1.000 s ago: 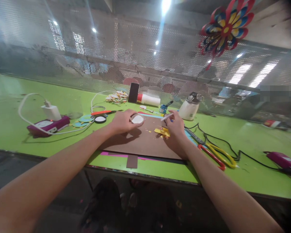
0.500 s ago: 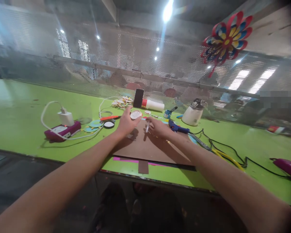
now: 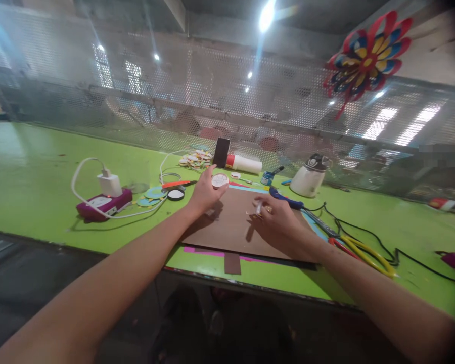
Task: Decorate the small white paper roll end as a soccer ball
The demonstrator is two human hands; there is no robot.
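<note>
My left hand (image 3: 207, 193) is closed on the edge of a small white round disc (image 3: 220, 181), held tilted just above the far left part of a brown board (image 3: 227, 222). Fine detail on the disc's face is too small to make out. Over the right part of the board, my right hand (image 3: 276, 215) pinches a short, whitish, slender piece (image 3: 258, 207); its exact kind does not show. Small light scraps lie on the board near these fingers. A blue glue gun (image 3: 286, 198) rests just beyond my right hand.
A purple power strip (image 3: 104, 205) with a white charger stands left. Behind are a propped phone (image 3: 221, 152), a white cup stack (image 3: 246, 164), a blue jar (image 3: 267, 178) and a white kettle (image 3: 308, 177). Yellow-handled scissors (image 3: 367, 255) and black cords lie right. Perforated mesh rises behind the table.
My right hand has moved right and nearer to me with the whitish piece, away from the disc. My left hand keeps hold of the disc. The camera view has shifted slightly.
</note>
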